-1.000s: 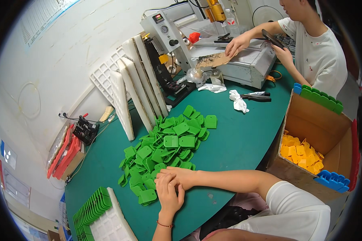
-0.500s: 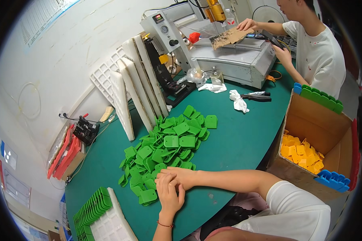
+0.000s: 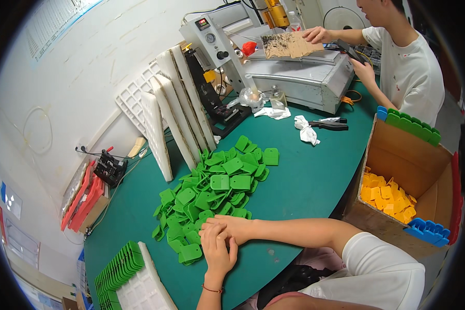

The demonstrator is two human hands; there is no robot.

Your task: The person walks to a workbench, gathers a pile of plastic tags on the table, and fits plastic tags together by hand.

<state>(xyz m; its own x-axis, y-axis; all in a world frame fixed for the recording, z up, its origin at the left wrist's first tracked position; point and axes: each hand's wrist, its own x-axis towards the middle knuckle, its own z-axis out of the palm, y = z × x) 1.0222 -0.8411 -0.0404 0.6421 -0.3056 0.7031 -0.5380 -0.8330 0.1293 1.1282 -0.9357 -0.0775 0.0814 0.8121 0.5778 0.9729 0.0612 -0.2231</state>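
Note:
My two hands rest together at the near edge of a heap of green plastic tags (image 3: 219, 182). The left hand (image 3: 219, 253), with a thin red band at the wrist, lies over the other with its fingers extended and its thumb apart. It holds nothing that I can see. My right hand (image 3: 238, 227) reaches in from the right; its fingers are mostly hidden under the left hand, so whether they hold anything does not show. The tags are small, flat and rounded, each with a hole. Several touch or lie close to the fingers.
A white grid tray (image 3: 144, 279) with green tags in a row stands at lower left. White trays (image 3: 178, 103) lean behind the heap. An open carton (image 3: 413, 150) with yellow tags (image 3: 385, 196) is at right. Across the table a person (image 3: 408, 67) holds cardboard (image 3: 294, 45) near a machine (image 3: 299, 82).
My hands and the green heap have not visibly moved. The person across the table has tilted the cardboard piece up and shifted it slightly left.

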